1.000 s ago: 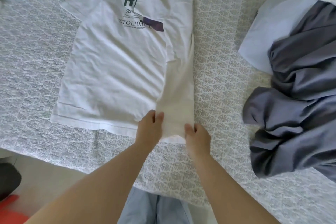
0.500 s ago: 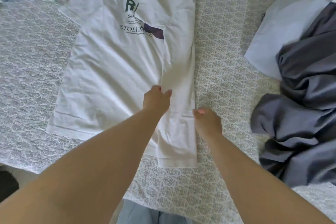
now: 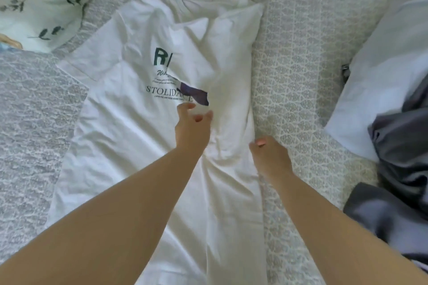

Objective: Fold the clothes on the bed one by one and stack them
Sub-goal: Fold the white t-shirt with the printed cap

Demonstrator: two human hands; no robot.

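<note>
A white T-shirt (image 3: 120,136) with dark "STOLIDACE" print lies flat on the bed, its right side folded inward as a long strip. My left hand (image 3: 193,126) rests on that strip just below the print, fingers spread and loosely bent, holding nothing. My right hand (image 3: 271,157) sits at the shirt's right folded edge, touching the cloth. Its fingers are tucked out of sight behind the back of the hand. A heap of grey clothes (image 3: 398,157) lies to the right.
The bed has a grey patterned cover (image 3: 301,58). A pale blue garment (image 3: 379,81) lies under the grey heap at the right. A leaf-print pillow (image 3: 46,7) sits at the far left corner.
Both hands have slid from the shirt's hem up along the folded strip toward the print. The view has moved forward over the bed.
</note>
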